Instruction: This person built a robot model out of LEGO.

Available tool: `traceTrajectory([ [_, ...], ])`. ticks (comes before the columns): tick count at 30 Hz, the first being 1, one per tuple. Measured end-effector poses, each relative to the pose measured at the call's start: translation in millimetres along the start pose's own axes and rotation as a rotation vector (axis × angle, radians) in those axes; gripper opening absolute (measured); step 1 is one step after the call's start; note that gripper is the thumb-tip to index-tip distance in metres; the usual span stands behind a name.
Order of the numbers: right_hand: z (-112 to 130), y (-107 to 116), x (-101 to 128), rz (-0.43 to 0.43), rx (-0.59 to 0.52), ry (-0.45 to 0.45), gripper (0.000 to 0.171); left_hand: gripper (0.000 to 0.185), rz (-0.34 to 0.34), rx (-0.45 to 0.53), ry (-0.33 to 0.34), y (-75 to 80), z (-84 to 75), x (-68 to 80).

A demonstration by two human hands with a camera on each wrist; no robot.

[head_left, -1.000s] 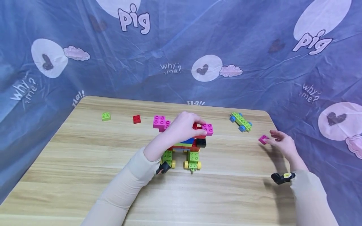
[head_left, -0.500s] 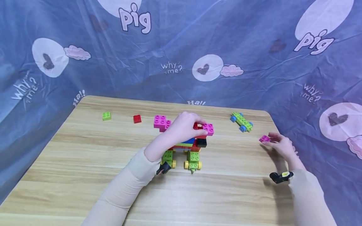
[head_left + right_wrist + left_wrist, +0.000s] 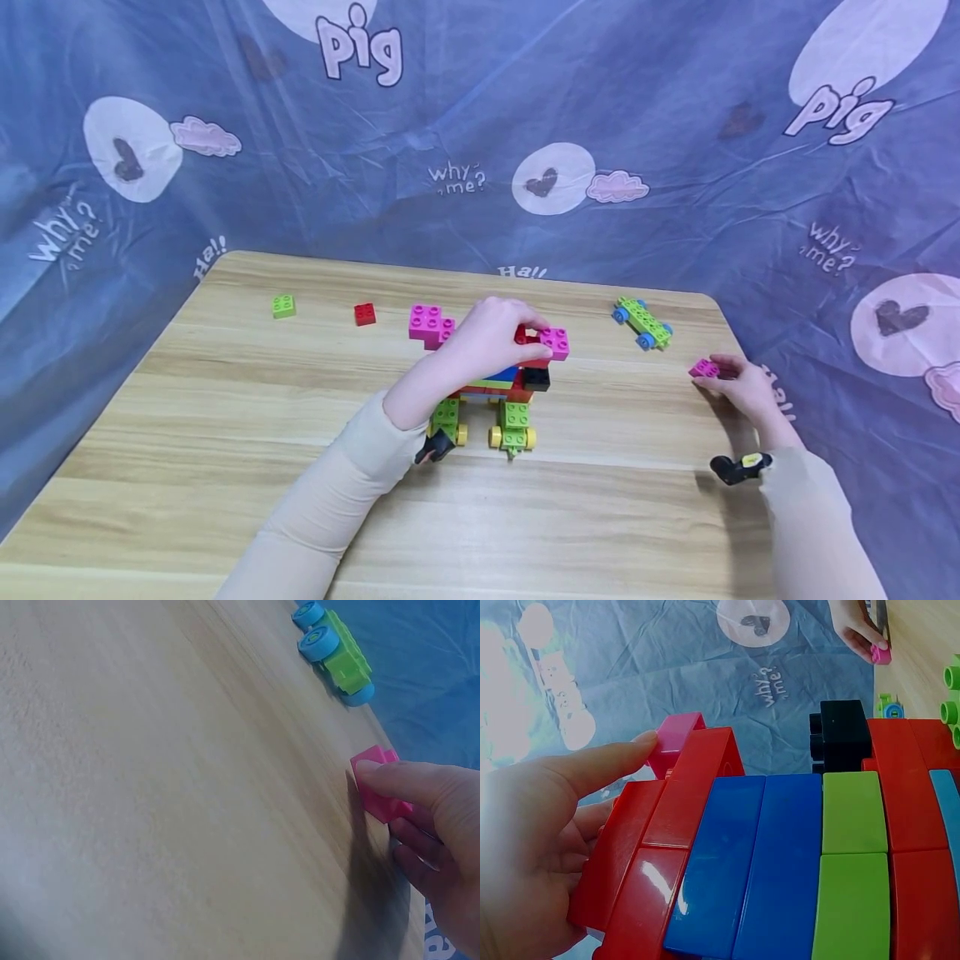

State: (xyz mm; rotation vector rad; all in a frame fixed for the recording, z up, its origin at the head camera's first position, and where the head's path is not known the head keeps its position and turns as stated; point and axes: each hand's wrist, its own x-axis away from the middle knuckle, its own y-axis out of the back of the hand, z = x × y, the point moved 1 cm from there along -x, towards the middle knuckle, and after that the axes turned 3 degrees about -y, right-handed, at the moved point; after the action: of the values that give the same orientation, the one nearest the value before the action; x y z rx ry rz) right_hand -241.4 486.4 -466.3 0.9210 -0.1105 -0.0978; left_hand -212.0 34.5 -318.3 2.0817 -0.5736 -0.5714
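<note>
A brick vehicle of red, blue, green and black bricks on green wheel bases with yellow wheels stands mid-table. My left hand grips its top, fingers curled over the red bricks beside a magenta brick. At the table's right edge my right hand pinches a small magenta brick, also seen in the right wrist view between thumb and fingers, just above the wood.
Loose on the wooden table: a green brick, a red brick, a magenta brick pair, and a green wheel base with blue wheels. A blue printed cloth surrounds the table.
My right hand has closed its fingers on the small magenta brick and shifted slightly. The left hand and vehicle have not moved.
</note>
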Motion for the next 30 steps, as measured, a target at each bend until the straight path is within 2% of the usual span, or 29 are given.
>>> traceTrajectory([
  [7,1,-2,0,-0.023,0.016,0.000,0.056,0.038,-0.004,-0.007,-0.015,0.2,-0.5,0.5],
  [16,7,0,2,-0.063,-0.006,-0.038,0.056,0.039,-0.002,-0.001,-0.024,-0.8,-1.1,-0.2],
  [20,24,6,3,-0.108,-0.032,-0.031,0.056,0.039,-0.002,0.004,-0.014,-0.6,-1.0,-0.3],
  [30,85,20,0,-0.192,-0.204,0.116,0.050,0.039,0.001,0.011,-0.001,0.4,-0.2,-0.1],
])
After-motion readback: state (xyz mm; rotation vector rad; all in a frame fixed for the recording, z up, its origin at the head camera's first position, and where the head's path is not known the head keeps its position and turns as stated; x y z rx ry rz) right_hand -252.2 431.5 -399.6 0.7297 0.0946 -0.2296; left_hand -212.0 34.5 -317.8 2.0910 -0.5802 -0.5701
